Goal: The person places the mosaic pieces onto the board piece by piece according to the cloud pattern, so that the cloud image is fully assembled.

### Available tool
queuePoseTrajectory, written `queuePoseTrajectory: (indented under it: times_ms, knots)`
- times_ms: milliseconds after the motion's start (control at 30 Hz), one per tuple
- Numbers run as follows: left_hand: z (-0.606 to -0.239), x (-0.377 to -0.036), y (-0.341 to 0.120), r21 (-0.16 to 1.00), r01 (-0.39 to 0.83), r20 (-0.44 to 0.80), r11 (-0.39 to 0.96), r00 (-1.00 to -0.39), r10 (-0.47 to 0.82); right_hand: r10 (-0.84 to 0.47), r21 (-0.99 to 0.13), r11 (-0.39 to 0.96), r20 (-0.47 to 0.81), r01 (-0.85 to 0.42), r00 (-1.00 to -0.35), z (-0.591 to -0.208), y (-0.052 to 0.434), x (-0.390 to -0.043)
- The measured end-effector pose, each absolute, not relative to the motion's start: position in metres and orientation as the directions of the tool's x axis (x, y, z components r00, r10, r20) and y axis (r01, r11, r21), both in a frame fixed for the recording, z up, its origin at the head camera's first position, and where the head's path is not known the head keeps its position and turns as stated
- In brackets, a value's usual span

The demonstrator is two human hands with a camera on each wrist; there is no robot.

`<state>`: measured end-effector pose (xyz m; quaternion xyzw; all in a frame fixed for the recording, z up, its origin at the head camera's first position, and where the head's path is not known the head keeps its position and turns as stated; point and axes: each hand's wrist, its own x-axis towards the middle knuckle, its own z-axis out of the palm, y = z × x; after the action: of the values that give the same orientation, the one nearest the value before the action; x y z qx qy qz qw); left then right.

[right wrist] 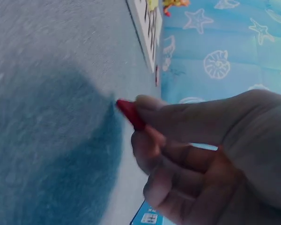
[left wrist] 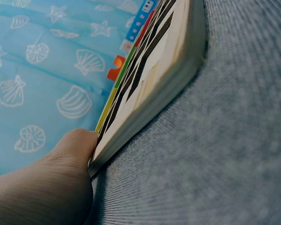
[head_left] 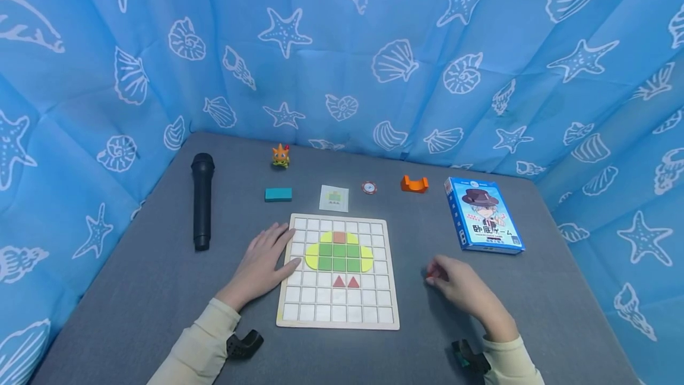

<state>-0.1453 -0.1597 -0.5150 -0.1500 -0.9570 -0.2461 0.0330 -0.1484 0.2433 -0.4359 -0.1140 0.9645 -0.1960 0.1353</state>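
One small red piece [right wrist: 129,113], pinched.

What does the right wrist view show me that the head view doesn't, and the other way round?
Only the right wrist view shows the red piece clearly, pinched at the right hand's fingertips just above the grey table. Only the head view shows the left hand resting on the grid board's left edge, the microphone and the pattern card. Both show the board and the blue box.

red piece [right wrist: 129,113] mostly hidden in right hand [right wrist: 210,154], small card [head_left: 334,198] print too small to read
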Motion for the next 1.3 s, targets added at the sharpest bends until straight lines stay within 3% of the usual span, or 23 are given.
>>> queuePoseTrajectory:
  times_ms: [400, 867, 1167, 1300]
  knots:
    - [-0.519, -0.146, -0.16, 0.457, 0.296, 0.128, 0.839, -0.955, 0.267, -0.383, -0.461, 0.822, -0.01, -0.335, -0.924, -0.431, 0.201, -0.151]
    - [-0.519, -0.146, -0.16, 0.462, 0.293, 0.126, 0.837, -0.956, 0.265, -0.641, -0.54, 0.65, -0.011, -0.535, -0.768, -0.443, 0.126, -0.146]
    - [-0.52, -0.147, -0.16, 0.457, 0.306, 0.159, 0.835, -0.952, 0.261, -0.667, -0.522, 0.636, -0.002, -0.568, -0.745, -0.441, 0.091, -0.152]
    - [-0.52, -0.147, -0.16, 0.453, 0.313, 0.164, 0.835, -0.95, 0.267, -0.679, -0.459, 0.66, -0.025, -0.595, -0.734, -0.441, 0.083, -0.152]
